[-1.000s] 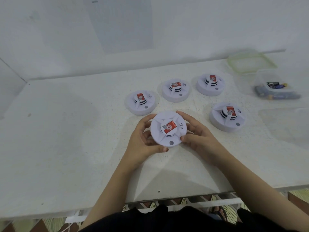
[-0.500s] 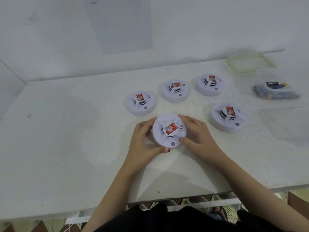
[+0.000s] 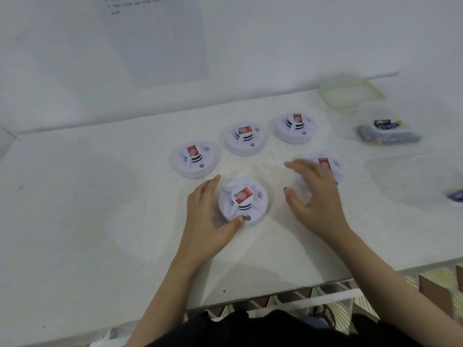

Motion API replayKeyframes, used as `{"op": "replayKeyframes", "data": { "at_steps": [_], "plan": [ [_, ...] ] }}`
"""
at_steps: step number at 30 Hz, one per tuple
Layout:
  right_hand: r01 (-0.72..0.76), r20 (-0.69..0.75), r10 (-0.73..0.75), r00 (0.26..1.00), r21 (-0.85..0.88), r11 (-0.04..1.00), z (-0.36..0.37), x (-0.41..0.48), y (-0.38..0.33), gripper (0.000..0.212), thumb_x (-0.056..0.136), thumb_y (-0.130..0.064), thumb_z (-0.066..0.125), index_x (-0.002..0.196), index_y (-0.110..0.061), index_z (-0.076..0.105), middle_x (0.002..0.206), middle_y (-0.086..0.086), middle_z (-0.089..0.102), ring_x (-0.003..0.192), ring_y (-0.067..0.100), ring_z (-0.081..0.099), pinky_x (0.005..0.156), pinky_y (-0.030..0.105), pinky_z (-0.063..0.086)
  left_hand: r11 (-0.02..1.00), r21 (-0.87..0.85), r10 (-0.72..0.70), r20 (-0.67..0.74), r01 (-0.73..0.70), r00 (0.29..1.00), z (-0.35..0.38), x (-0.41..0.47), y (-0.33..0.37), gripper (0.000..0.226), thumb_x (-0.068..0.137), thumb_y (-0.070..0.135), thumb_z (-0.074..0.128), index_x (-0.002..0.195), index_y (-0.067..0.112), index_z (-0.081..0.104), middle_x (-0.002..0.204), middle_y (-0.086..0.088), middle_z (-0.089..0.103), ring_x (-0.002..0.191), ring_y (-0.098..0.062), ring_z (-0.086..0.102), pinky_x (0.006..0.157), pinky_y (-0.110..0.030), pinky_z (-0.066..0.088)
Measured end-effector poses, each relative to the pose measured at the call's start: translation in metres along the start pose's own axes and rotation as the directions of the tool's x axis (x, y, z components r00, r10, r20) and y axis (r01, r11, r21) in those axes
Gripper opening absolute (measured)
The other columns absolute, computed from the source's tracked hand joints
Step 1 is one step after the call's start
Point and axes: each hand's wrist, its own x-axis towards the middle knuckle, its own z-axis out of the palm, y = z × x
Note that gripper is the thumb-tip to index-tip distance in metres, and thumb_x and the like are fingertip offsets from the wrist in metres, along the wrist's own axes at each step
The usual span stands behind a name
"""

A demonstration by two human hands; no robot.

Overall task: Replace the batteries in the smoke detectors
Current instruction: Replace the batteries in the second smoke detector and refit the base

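Note:
Five white round smoke detectors with red labels lie on the white table [image 3: 100,209]. The nearest detector [image 3: 244,201] sits flat in front of me. My left hand [image 3: 205,216] cups its left side, thumb on the front rim beside the grey button. My right hand [image 3: 315,196] hovers to its right with fingers spread, holding nothing, and partly covers the right detector [image 3: 332,165]. The other detectors stand behind: one at the left [image 3: 194,159], one in the middle [image 3: 244,137], one at the back right [image 3: 295,127].
A clear tub holding batteries [image 3: 388,132] stands at the far right, its green-rimmed lid [image 3: 350,93] behind it. Another clear container [image 3: 426,176] and a blue item [image 3: 456,195] lie at the right edge. A printed sheet [image 3: 155,38] hangs on the wall.
The near detector has been set down on the table. My right hand has let go of it and moved right, over the right detector. My left hand stays on it.

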Motion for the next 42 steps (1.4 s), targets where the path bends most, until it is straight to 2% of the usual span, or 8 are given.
{"op": "replayKeyframes", "data": {
  "at_steps": [7, 11, 15, 23, 28, 32, 38, 42],
  "plan": [
    [-0.368, 0.088, 0.386, 0.919, -0.170, 0.914, -0.033, 0.007, 0.038, 0.119, 0.059, -0.051, 0.078, 0.149, -0.028, 0.004, 0.151, 0.006, 0.028, 0.142, 0.028, 0.017, 0.112, 0.051, 0.000, 0.990, 0.035, 0.140, -0.022, -0.139, 0.990, 0.014, 0.018, 0.025, 0.057, 0.078, 0.035, 0.063, 0.132, 0.022, 0.051, 0.124, 0.016, 0.050, 0.114, 0.002, 0.039, 0.097, 0.001, 0.019],
    [-0.348, 0.043, 0.346, 0.937, 0.079, 0.934, -0.042, 0.009, 0.038, 0.112, 0.052, -0.039, 0.077, 0.143, -0.029, 0.014, 0.117, -0.016, 0.053, 0.110, 0.014, 0.056, 0.107, 0.039, 0.033, 0.971, 0.068, 0.229, -0.003, -0.228, 0.973, 0.021, 0.025, 0.038, 0.049, 0.083, 0.025, 0.063, 0.130, 0.021, 0.054, 0.123, 0.013, 0.054, 0.114, -0.005, 0.044, 0.098, -0.003, 0.023],
    [-0.241, 0.048, 0.238, 0.970, 0.308, 0.920, -0.049, 0.000, 0.026, 0.105, 0.058, -0.017, 0.087, 0.135, -0.036, 0.019, 0.111, -0.021, 0.048, 0.103, -0.010, 0.052, 0.082, 0.004, 0.040, 0.979, -0.128, 0.170, 0.091, -0.157, 0.981, 0.024, 0.027, 0.057, 0.044, 0.088, 0.020, 0.066, 0.129, 0.026, 0.054, 0.122, 0.019, 0.055, 0.111, 0.005, 0.050, 0.090, -0.002, 0.034],
    [0.111, 0.111, -0.134, 0.985, 0.196, 0.974, -0.051, -0.008, -0.020, 0.103, 0.059, -0.022, 0.083, 0.136, -0.035, 0.016, 0.136, -0.027, 0.021, 0.127, 0.010, 0.041, 0.095, 0.027, 0.044, 0.853, -0.418, -0.097, 0.464, 0.314, 0.881, 0.030, 0.042, 0.086, 0.086, 0.059, 0.060, 0.071, 0.138, 0.042, 0.041, 0.136, 0.006, 0.053, 0.115, -0.010, 0.060, 0.097, -0.035, 0.051],
    [0.151, 0.175, -0.191, 0.966, 0.219, 0.964, -0.047, -0.013, -0.029, 0.106, 0.064, -0.021, 0.082, 0.140, -0.041, 0.010, 0.135, -0.021, 0.029, 0.126, 0.010, 0.040, 0.101, 0.023, 0.039, 0.735, -0.557, -0.012, 0.559, 0.386, 0.829, 0.026, 0.045, 0.081, 0.062, 0.074, 0.025, 0.071, 0.133, 0.024, 0.053, 0.118, -0.011, 0.068, 0.107, -0.029, 0.066, 0.085, -0.039, 0.057],
    [0.062, 0.241, -0.123, 0.963, 0.245, 0.968, -0.047, -0.013, -0.027, 0.115, 0.062, -0.036, 0.087, 0.144, -0.037, 0.007, 0.140, -0.031, 0.022, 0.132, -0.003, 0.029, 0.103, 0.010, 0.029, 0.545, -0.714, 0.027, 0.540, 0.440, 0.841, 0.024, 0.040, 0.071, 0.067, 0.072, 0.028, 0.068, 0.136, 0.014, 0.051, 0.131, -0.019, 0.059, 0.120, -0.040, 0.056, 0.100, -0.056, 0.043],
    [-0.001, 0.268, -0.074, 0.960, 0.269, 0.963, -0.053, -0.009, -0.026, 0.113, 0.061, -0.032, 0.087, 0.145, -0.028, 0.012, 0.133, -0.016, 0.047, 0.121, 0.001, 0.048, 0.095, 0.013, 0.039, 0.358, -0.816, 0.118, 0.522, 0.454, 0.845, 0.013, 0.040, 0.062, 0.082, 0.064, 0.035, 0.086, 0.136, 0.022, 0.051, 0.136, -0.006, 0.058, 0.124, -0.029, 0.056, 0.090, -0.042, 0.054],
    [-0.088, 0.348, -0.035, 0.937, 0.333, 0.939, -0.062, -0.005, -0.029, 0.105, 0.059, -0.023, 0.086, 0.141, -0.036, 0.022, 0.135, -0.019, 0.046, 0.121, 0.004, 0.048, 0.090, 0.016, 0.043, 0.512, -0.750, 0.181, 0.572, 0.420, 0.800, 0.001, 0.042, 0.057, 0.082, 0.065, 0.033, 0.087, 0.136, 0.032, 0.048, 0.133, 0.005, 0.059, 0.121, -0.020, 0.058, 0.080, -0.032, 0.057]
  ]
}}
